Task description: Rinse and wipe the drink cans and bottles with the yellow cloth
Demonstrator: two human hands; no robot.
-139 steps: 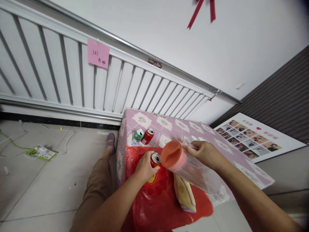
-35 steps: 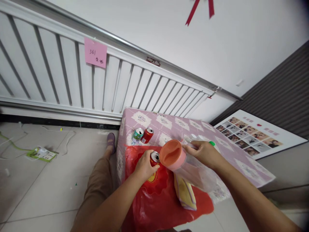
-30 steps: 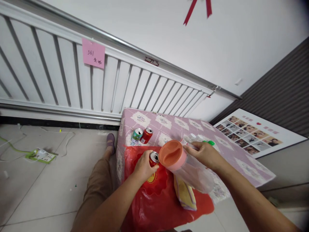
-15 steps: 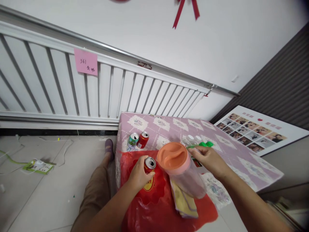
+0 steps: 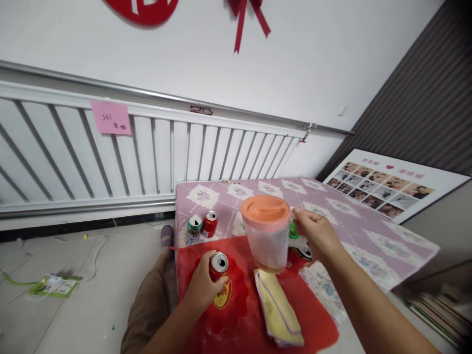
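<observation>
The clear plastic pitcher (image 5: 268, 236) with its orange lid (image 5: 265, 209) stands upright, its base at the far edge of the red plastic sheet (image 5: 236, 314); our right hand (image 5: 316, 233) is closed around its handle side. Our left hand (image 5: 202, 285) grasps an opened red can (image 5: 218, 266) standing on the sheet. We see a folded yellow cloth (image 5: 276, 309) just beside the pitcher's base, and a green can (image 5: 194, 227) and another red can (image 5: 210, 223) together on the pink patterned tablecloth (image 5: 332, 206) beyond.
</observation>
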